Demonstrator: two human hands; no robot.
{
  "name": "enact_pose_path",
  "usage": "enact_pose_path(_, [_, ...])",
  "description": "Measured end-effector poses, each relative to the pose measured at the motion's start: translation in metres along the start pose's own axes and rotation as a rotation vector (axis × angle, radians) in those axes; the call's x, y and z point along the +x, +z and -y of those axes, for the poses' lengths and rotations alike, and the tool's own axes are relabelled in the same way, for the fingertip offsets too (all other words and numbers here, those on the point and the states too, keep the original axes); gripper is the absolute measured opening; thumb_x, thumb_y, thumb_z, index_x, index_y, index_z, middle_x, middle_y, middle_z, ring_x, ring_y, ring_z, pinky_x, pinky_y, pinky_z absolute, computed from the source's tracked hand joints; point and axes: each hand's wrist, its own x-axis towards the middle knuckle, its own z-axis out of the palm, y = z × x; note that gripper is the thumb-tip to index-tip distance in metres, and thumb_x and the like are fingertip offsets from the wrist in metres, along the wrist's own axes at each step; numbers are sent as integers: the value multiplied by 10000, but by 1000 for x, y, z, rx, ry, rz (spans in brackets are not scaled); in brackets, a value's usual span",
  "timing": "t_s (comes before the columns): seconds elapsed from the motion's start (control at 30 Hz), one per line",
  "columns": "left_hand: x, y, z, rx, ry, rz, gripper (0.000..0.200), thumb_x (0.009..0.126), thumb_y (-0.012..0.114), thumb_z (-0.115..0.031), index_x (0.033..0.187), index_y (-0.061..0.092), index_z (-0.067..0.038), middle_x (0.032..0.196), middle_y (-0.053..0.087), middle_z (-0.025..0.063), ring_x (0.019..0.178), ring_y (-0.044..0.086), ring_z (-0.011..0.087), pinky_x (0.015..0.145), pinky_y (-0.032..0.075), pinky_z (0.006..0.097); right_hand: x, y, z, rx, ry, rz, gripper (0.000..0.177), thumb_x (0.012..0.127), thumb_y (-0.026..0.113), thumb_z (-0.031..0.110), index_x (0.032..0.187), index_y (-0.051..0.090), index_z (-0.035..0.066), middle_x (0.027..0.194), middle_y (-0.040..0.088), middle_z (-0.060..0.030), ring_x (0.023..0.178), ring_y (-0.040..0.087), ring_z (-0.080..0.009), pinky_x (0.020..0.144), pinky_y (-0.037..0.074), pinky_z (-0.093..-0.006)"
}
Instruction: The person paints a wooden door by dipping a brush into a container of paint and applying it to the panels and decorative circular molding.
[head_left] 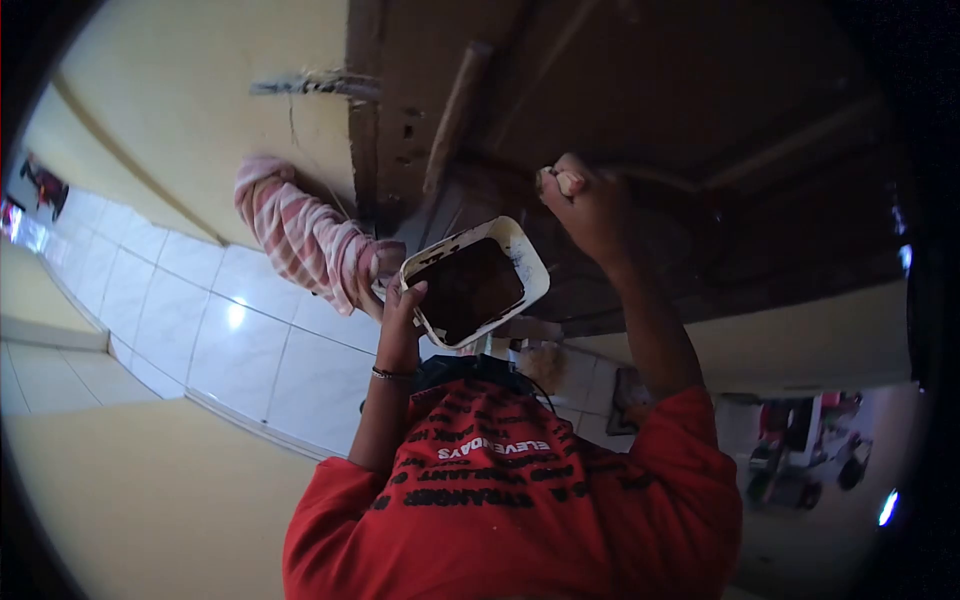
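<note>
A cream, square-rimmed container (537, 272) with dark brown contents is in my left hand (402, 312), whose thumb lies over its near left rim. My right hand (590, 205) is closed in front of a large dark brown door-like panel (700, 120); a small pale thing shows between its fingers, too unclear to name. Beside the container, a pink and white striped cloth (305, 235) hangs bunched up, close to my left hand.
A cream wall (200, 90) with a broken, splintered patch meets the dark frame (363, 130). Shiny white floor tiles (240, 345) lie below left. Various items (790, 455) stand at the lower right. A small box-like object (530, 328) is behind the container.
</note>
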Motion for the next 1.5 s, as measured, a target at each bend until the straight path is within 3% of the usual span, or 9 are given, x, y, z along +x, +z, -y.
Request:
enact_pose_path(0.27, [7,-4,8,-7,-49,-16,724,849,652,-352,1431,318,-79,1286,500,68,1163,517,190,889,481,359,30,-40,20,-23,-67,301,170,871,651,170,810,530,68,701,634,-157,691,648,-375,591,498,-461])
enact_pose_path(0.33, [5,-2,10,-22,-64,-15,741,845,658,-358,1432,312,-67,1285,499,74,1161,517,192,891,480,365,34,-50,25,196,-144,281,165,868,662,166,820,537,69,773,652,-160,735,655,-365,613,505,-455])
enact_pose_path(0.47, [5,-2,9,-26,-62,-11,755,840,672,-342,1429,305,-44,1260,505,87,1142,525,188,876,492,353,29,-44,5,181,-217,295,156,867,668,166,829,550,71,808,655,-162,758,657,-353,610,502,-443])
enact_pose_path(0.53, [6,0,7,-40,-60,-12,752,840,674,-332,1426,306,-38,1250,508,89,1130,531,185,866,498,345,18,-31,-12,-31,-301,345,100,846,679,83,883,603,31,793,645,-152,731,657,-334,622,510,-384])
enact_pose_path(0.67, [4,4,4,-65,-46,-21,725,844,675,-312,1412,319,-36,1219,526,86,1098,546,176,840,513,326,7,-33,-3,-49,-205,395,107,836,679,85,864,590,34,775,632,-156,706,641,-344,609,503,-393])
enact_pose_path(0.73, [4,7,3,-62,-48,-19,713,847,674,-306,1406,324,-36,1213,531,86,1090,550,175,833,515,322,7,-34,7,40,-213,206,115,831,674,93,842,574,38,744,613,-162,688,622,-361,592,490,-415])
enact_pose_path(0.97, [4,9,4,-109,-39,-1,677,854,674,-262,1390,336,-22,1197,539,79,1072,557,164,850,502,311,-14,-21,3,-123,-349,203,144,815,689,93,823,553,47,648,567,-130,616,611,-319,545,482,-428])
enact_pose_path(1.03, [7,10,4,-103,-46,2,678,854,674,-259,1390,336,-18,1197,538,80,1073,556,165,857,500,312,-14,-22,1,-64,-298,77,142,806,693,79,819,554,55,638,556,-111,608,608,-300,541,485,-414])
enact_pose_path(1.5, [12,7,11,-116,-34,13,704,850,683,-278,1406,331,-28,1203,535,82,1088,555,178,862,501,320,-35,-12,2,-63,-241,100,146,803,692,65,819,546,64,668,582,-106,610,612,-289,559,491,-396])
